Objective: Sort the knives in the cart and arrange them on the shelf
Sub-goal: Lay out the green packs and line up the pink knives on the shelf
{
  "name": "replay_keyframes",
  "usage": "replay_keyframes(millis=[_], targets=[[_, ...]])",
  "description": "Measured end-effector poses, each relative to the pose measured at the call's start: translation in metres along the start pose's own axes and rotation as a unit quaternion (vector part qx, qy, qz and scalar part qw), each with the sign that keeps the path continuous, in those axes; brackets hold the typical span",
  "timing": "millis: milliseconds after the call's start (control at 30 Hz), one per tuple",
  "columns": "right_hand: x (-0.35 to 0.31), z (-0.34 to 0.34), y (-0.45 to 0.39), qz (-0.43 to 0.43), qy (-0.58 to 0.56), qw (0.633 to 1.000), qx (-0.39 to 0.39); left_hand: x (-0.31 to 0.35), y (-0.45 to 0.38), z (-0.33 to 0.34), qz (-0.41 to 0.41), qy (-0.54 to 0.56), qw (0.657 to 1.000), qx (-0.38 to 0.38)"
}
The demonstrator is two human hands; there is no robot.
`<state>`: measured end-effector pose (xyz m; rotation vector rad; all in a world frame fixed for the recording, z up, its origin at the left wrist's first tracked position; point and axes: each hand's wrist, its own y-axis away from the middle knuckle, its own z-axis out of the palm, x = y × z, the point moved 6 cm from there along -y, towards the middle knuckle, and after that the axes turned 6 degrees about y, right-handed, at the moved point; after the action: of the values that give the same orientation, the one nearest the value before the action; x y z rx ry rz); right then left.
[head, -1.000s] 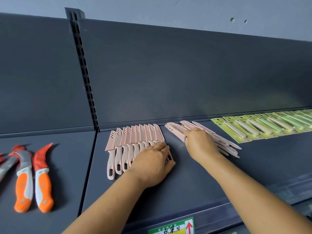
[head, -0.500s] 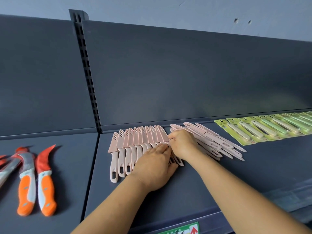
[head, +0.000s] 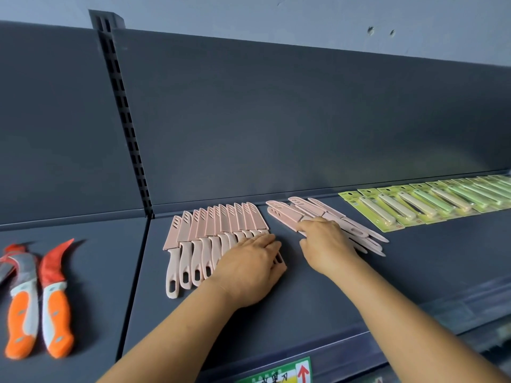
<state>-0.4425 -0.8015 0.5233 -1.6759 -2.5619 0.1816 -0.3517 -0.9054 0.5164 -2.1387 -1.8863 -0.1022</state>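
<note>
The dark shelf [head: 345, 294] held all the knives. A neat row of pink knives [head: 215, 230] lay side by side near the back wall. The left hand [head: 249, 269] lay flat on the right end of that row, fingers straight, pressing down. Just right of the row sat a loose pile of pink knives [head: 326, 217]. The right hand [head: 326, 244] rested on that pile, fingers bent over one knife. Green packs [head: 420, 203] lay farther right. Orange knives [head: 38, 299] lay far left of the row.
</note>
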Motion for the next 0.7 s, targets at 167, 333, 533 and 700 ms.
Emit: replay_keyframes(millis=[167,333,533,700], targets=[[-0.012,-0.008,-0.001,-0.009,0.059,0.998,0.002,0.000,0.002,0.000,-0.008,0.009,1.000,-0.003],[-0.020,-0.016,-0.008,0.022,-0.041,0.999,0.006,-0.001,0.003,-0.001,-0.015,0.021,1.000,-0.001],[-0.033,-0.008,-0.016,0.062,-0.272,0.960,-0.030,-0.002,0.002,0.002,-0.015,0.018,1.000,-0.001],[-0.035,-0.001,-0.019,0.059,-0.203,0.976,-0.045,-0.002,0.002,0.002,-0.003,0.028,1.000,0.009]])
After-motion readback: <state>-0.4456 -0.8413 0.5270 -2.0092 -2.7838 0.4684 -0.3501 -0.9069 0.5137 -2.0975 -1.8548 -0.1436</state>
